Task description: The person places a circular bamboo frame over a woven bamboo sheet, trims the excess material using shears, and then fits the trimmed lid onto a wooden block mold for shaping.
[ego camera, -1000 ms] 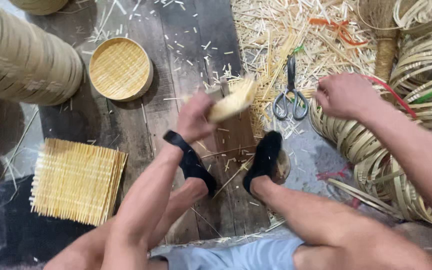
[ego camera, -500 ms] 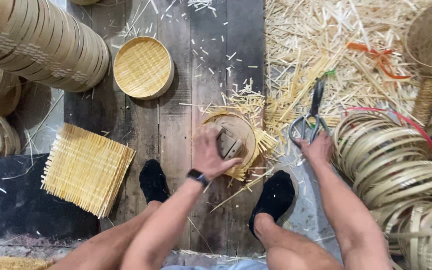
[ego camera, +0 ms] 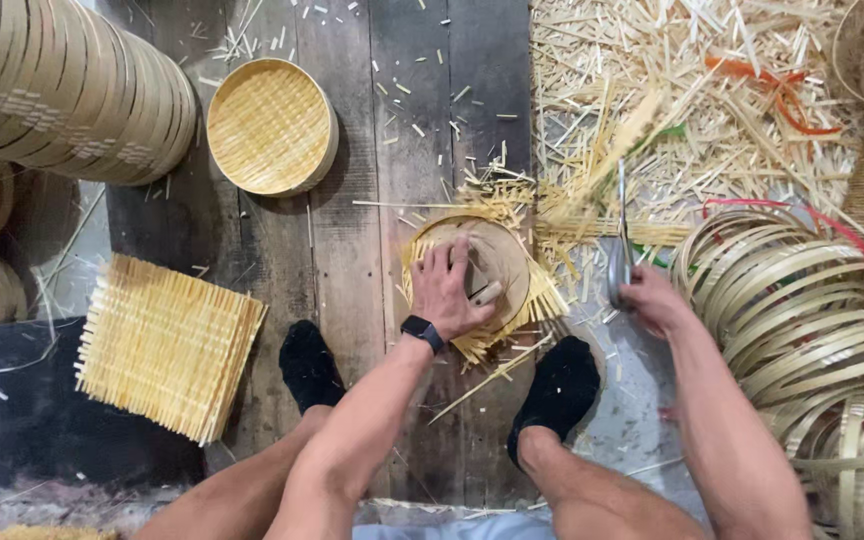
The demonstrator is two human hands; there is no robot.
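A: Right hand (ego camera: 655,300) lifted scissors (ego camera: 619,250) since earlier; fingers wrapped on handles. Left hand (ego camera: 457,290)?

B: Fingers spread, pressing round frame (ego camera: 487,262) on floorboards (ego camera: 352,230), three o'clock of woven mat (ego camera: 167,345). Blades may nick fingers.

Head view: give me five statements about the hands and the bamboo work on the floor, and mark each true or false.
1. The left hand presses on a round bamboo frame lying over a woven mat. True.
2. The right hand is empty. False: it holds scissors by the handles.
3. A finished round woven tray lies on the wooden boards. True.
4. The stack of square woven mats lies right of the right foot. False: it lies left of the left foot.
5. The left wrist is bare. False: it wears a black watch.
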